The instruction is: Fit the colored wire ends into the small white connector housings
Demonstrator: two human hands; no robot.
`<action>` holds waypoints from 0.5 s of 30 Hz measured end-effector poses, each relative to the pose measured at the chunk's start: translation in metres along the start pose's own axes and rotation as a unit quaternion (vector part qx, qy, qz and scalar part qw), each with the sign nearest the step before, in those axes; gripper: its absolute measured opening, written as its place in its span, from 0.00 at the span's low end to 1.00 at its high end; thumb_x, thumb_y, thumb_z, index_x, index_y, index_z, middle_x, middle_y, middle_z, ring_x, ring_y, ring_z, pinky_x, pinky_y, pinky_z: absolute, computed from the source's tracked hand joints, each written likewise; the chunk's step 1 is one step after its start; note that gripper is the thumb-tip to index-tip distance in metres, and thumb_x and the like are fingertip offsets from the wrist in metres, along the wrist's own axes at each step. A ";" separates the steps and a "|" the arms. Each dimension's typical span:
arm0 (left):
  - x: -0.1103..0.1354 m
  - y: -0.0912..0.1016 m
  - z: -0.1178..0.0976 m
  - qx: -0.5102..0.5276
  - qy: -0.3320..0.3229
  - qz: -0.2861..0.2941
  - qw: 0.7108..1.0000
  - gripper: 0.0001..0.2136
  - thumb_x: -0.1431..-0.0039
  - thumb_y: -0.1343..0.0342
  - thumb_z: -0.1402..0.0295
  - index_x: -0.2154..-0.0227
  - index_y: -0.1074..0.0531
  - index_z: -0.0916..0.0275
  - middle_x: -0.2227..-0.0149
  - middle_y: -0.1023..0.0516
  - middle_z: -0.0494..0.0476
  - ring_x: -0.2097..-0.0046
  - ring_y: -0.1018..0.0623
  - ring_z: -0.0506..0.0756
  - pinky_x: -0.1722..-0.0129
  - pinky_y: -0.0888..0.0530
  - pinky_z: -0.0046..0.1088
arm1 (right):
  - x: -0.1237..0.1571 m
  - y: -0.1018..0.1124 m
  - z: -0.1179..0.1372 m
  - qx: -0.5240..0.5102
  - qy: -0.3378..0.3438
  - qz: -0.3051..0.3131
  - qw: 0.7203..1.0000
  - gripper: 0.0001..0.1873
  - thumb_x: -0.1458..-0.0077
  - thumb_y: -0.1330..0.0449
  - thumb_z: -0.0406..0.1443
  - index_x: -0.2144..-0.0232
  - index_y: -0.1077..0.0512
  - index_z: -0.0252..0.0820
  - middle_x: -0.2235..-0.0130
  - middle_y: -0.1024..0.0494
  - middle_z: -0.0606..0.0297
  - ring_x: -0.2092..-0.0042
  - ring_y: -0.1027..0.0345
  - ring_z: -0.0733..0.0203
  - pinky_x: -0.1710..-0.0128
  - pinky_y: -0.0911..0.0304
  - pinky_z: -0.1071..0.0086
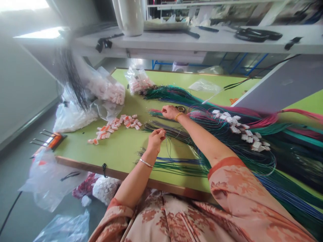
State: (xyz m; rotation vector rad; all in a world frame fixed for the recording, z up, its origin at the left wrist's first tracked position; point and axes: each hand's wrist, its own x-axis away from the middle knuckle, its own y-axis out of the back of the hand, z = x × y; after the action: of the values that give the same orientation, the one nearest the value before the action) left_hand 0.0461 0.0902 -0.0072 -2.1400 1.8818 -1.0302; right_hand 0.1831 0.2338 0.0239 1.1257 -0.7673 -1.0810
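My left hand (156, 137) is pinched shut on thin dark wires (169, 148) above the green table (118, 148). My right hand (169, 111) reaches farther out with its fingers closed on the ends of a pink and green wire bundle (154, 112). Large bundles of green, pink and blue wires (227, 141) spread across the table to the right. A row of small white and orange connectors (113, 127) lies to the left of both hands. More white connectors (239, 129) sit on wire ends to the right.
Clear plastic bags of connectors (111, 90) lie at the table's far left, another bag (137, 82) behind. An orange tool (54, 139) rests at the left corner. Bags (103, 188) lie on the floor. A white shelf (202, 42) with a jug (130, 16) hangs overhead.
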 end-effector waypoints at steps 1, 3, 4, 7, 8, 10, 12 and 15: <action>0.000 0.000 0.000 -0.001 -0.001 0.000 1.000 0.12 0.61 0.31 0.70 0.73 0.26 0.65 0.74 0.25 0.53 0.72 0.29 0.47 0.66 0.32 0.27 | -0.003 -0.001 0.003 0.010 -0.004 0.005 1.000 0.11 0.45 0.45 0.32 0.62 0.24 0.38 0.60 0.20 0.58 0.59 0.30 0.60 0.60 0.40 0.72; 0.001 0.001 0.000 -0.002 -0.001 0.000 1.000 0.12 0.62 0.30 0.70 0.73 0.26 0.65 0.74 0.24 0.53 0.71 0.29 0.47 0.66 0.32 0.27 | -0.008 -0.004 0.009 0.034 -0.024 0.014 0.999 0.11 0.44 0.45 0.32 0.63 0.23 0.38 0.58 0.21 0.56 0.57 0.30 0.59 0.59 0.40 0.71; 0.002 0.001 0.000 -0.002 -0.001 0.000 1.000 0.12 0.62 0.30 0.70 0.73 0.26 0.65 0.74 0.24 0.53 0.71 0.29 0.47 0.66 0.32 0.27 | -0.010 -0.006 0.011 0.046 -0.034 0.019 0.998 0.11 0.44 0.45 0.32 0.63 0.23 0.38 0.57 0.21 0.56 0.57 0.30 0.58 0.58 0.40 0.71; 0.003 0.001 0.000 0.001 -0.002 0.001 1.000 0.13 0.63 0.30 0.69 0.73 0.26 0.65 0.74 0.24 0.53 0.71 0.29 0.47 0.67 0.32 0.26 | -0.013 -0.011 0.012 0.068 -0.042 0.035 0.996 0.11 0.43 0.46 0.33 0.62 0.23 0.39 0.55 0.22 0.55 0.56 0.30 0.57 0.57 0.39 0.70; 0.003 0.001 0.000 0.001 -0.001 0.001 1.000 0.13 0.63 0.30 0.69 0.73 0.26 0.65 0.74 0.24 0.53 0.72 0.29 0.47 0.67 0.32 0.26 | -0.013 -0.012 0.012 0.072 -0.039 0.038 0.996 0.11 0.43 0.46 0.33 0.62 0.24 0.39 0.55 0.22 0.54 0.56 0.29 0.57 0.57 0.39 0.70; 0.003 0.001 0.000 0.002 0.001 0.002 1.000 0.13 0.63 0.30 0.69 0.73 0.26 0.66 0.74 0.24 0.53 0.72 0.29 0.47 0.67 0.32 0.27 | -0.013 -0.014 0.009 0.074 -0.032 0.038 0.996 0.12 0.42 0.47 0.33 0.60 0.25 0.39 0.54 0.22 0.53 0.55 0.29 0.56 0.57 0.39 0.69; 0.002 0.001 0.001 0.002 0.004 0.001 1.000 0.13 0.63 0.31 0.69 0.73 0.26 0.66 0.74 0.24 0.54 0.72 0.29 0.47 0.67 0.32 0.27 | -0.012 -0.014 0.006 0.076 -0.022 0.037 0.996 0.12 0.41 0.48 0.34 0.57 0.27 0.39 0.53 0.23 0.53 0.55 0.29 0.55 0.57 0.38 0.68; 0.002 0.001 0.001 0.002 0.004 -0.003 1.000 0.12 0.63 0.31 0.70 0.73 0.26 0.66 0.74 0.24 0.54 0.71 0.28 0.47 0.66 0.32 0.27 | -0.011 -0.011 0.003 0.081 -0.003 0.040 0.996 0.13 0.40 0.48 0.34 0.55 0.29 0.39 0.53 0.23 0.52 0.54 0.29 0.54 0.57 0.38 0.68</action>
State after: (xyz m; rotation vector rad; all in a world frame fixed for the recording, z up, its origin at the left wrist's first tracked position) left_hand 0.0457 0.0876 -0.0070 -2.1436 1.8756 -1.0463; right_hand 0.1739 0.2422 0.0141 1.2172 -0.9100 -0.9698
